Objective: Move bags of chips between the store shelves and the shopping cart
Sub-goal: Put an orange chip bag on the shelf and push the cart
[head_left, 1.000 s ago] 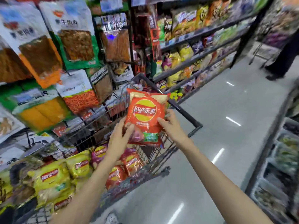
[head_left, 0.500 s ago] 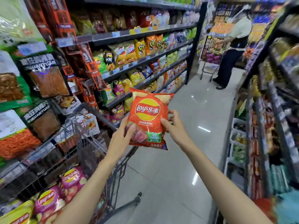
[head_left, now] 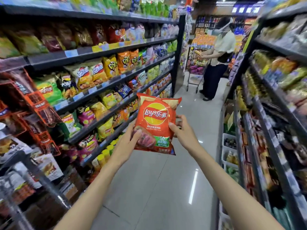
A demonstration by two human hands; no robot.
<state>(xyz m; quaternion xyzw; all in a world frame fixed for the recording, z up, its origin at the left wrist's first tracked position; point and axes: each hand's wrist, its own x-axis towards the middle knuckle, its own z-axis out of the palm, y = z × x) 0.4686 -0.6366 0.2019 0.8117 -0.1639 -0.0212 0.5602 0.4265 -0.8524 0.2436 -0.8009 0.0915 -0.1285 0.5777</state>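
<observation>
Setting: store aisle, pale tiled floor (head_left: 166, 188), stocked racks on both sides; the view is blurred toward its edges.
Shelves: chip shelves (head_left: 106, 83) run along the left, several tiers, packed with bags standing upright and facing the aisle.
Bag position: red bag (head_left: 156, 123) is held in mid-air over the aisle, in front of the chest, just right of the shelf fronts and touching none of them.
Bag axis: long axis near vertical, top seam tipped slightly right, printed face toward the camera.
Left hand: left hand (head_left: 127, 143) grips the bag's lower left edge, thumb across the front.
Right hand: right hand (head_left: 182, 135) pinches the right edge near mid-height, thumb on the front, fingers behind.
Key relation: shelves lie to the left and ahead of the bag; the left hand is the nearer one to them.
Judgement: looks like a carry toward a shelf slot; a leftward reach would seat it upright.
Bag look: glossy red film, yellow round logo, green patch low on the front, puffed with air, so probably light and easily crushed.
Cart: cannot confirm one beside the hands.
Other: a person (head_left: 217, 58) stands at the far end by a trolley (head_left: 194, 73).
</observation>
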